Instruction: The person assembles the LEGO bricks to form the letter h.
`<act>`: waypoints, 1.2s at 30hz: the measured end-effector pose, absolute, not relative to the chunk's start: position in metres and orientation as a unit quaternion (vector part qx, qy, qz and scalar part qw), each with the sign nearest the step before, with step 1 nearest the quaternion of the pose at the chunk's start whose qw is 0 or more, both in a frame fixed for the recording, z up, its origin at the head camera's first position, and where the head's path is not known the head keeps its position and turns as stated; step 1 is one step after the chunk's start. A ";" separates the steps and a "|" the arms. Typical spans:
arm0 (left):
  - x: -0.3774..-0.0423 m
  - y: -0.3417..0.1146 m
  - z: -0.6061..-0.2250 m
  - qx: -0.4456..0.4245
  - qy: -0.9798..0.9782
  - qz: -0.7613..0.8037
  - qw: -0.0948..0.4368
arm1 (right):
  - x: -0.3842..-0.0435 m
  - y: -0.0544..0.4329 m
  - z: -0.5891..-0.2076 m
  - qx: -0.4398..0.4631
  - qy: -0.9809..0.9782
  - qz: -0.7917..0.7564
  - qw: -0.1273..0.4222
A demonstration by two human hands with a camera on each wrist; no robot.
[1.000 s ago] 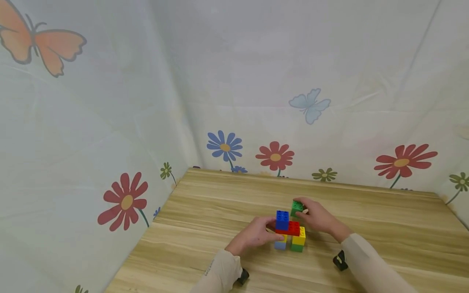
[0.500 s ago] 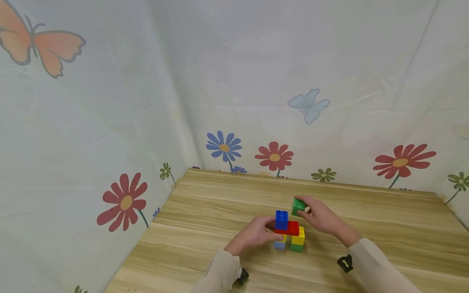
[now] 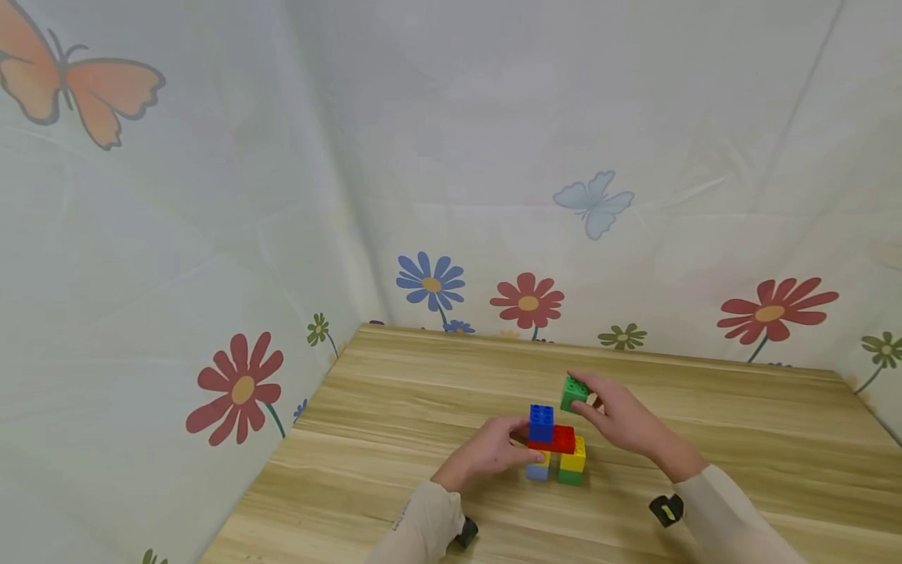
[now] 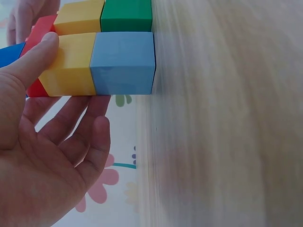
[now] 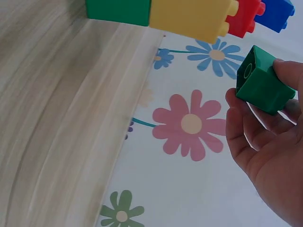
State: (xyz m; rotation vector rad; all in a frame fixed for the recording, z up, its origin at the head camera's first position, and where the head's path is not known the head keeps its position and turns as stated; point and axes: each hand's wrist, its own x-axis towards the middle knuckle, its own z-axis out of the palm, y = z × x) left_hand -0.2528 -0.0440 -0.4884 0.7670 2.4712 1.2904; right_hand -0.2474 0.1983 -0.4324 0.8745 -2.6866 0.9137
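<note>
A small brick structure stands on the wooden table. Its left column is a light blue brick (image 4: pixel 123 64) under a yellow brick (image 4: pixel 71 64); its right column is a green brick (image 3: pixel 571 476) under another yellow brick (image 3: pixel 574 456). Across both lies a red brick (image 3: pixel 562 440), with a blue brick (image 3: pixel 541 423) on its left end. My left hand (image 3: pixel 496 448) grips the structure's left side, thumb on the yellow brick. My right hand (image 3: pixel 623 415) pinches a separate green brick (image 5: pixel 266 80) in the air, behind and above the red brick's right end, apart from the structure.
The wooden table (image 3: pixel 395 384) reaches back to a white cloth wall (image 3: pixel 465 157) printed with flowers and butterflies. Another cloth wall (image 3: pixel 232 204) borders the table on the left. A dark strap piece (image 3: pixel 665 510) sits at the right wrist.
My right hand has lifted the green brick slightly and tilted it, its wrist shifting a little to the right. The left hand and the structure have stayed in place.
</note>
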 end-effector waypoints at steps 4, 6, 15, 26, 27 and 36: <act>-0.254 -0.044 -0.489 0.267 0.848 0.441 0.120 | -0.244 0.196 -0.425 0.304 -0.895 0.308 0.109; -0.254 -0.044 -0.489 0.267 0.850 0.439 0.118 | -0.242 0.195 -0.423 0.308 -0.893 0.307 0.116; -0.254 -0.043 -0.488 0.274 0.851 0.432 0.115 | -0.236 0.191 -0.413 0.315 -0.888 0.308 0.130; -0.256 -0.041 -0.488 0.266 0.850 0.439 0.119 | -0.231 0.178 -0.406 0.369 -0.861 0.313 0.157; -0.256 -0.041 -0.488 0.265 0.850 0.439 0.119 | -0.231 0.177 -0.406 0.375 -0.857 0.315 0.160; -0.257 -0.041 -0.487 0.278 0.846 0.439 0.117 | -0.233 0.172 -0.409 0.396 -0.843 0.330 0.153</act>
